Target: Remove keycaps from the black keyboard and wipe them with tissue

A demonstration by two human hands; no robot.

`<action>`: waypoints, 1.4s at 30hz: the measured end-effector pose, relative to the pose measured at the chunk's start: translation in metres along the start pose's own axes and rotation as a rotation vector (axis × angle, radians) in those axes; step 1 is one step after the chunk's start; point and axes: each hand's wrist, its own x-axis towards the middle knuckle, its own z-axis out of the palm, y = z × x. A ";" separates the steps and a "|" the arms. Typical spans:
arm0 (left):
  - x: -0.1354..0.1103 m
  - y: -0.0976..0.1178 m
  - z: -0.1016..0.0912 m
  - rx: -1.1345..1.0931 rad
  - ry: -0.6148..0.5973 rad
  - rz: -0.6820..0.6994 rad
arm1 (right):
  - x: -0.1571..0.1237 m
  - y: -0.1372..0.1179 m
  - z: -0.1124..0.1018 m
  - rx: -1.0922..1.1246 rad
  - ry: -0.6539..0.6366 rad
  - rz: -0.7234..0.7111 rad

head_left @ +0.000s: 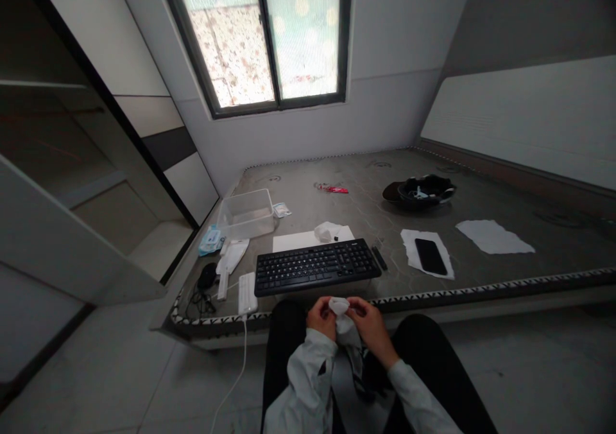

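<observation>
My left hand (321, 317) and my right hand (366, 321) are close together just above my lap. Both pinch a crumpled white tissue (339, 305) between thumb and fingers, one at each side of it. Whitish fabric (350, 341) hangs below the tissue, and I cannot tell whether the two are one piece. Right in front of my hands, a black keyboard (315, 267) rests slightly tilted near the mattress edge. Behind it sits another crumpled white tissue (328, 231) with a small black piece, on a white sheet (289, 241).
Left of the keyboard are a white power strip (247, 293), a black mouse (208, 276), and a clear plastic box (246, 216). To the right, a phone (430, 257) lies on white paper (410, 244). Farther back is a dark cap (423, 191). A red packet (338, 190) lies mid-mattress.
</observation>
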 end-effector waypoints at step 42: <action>-0.003 0.019 0.002 -0.092 0.001 -0.091 | -0.001 -0.006 -0.004 0.036 -0.034 -0.022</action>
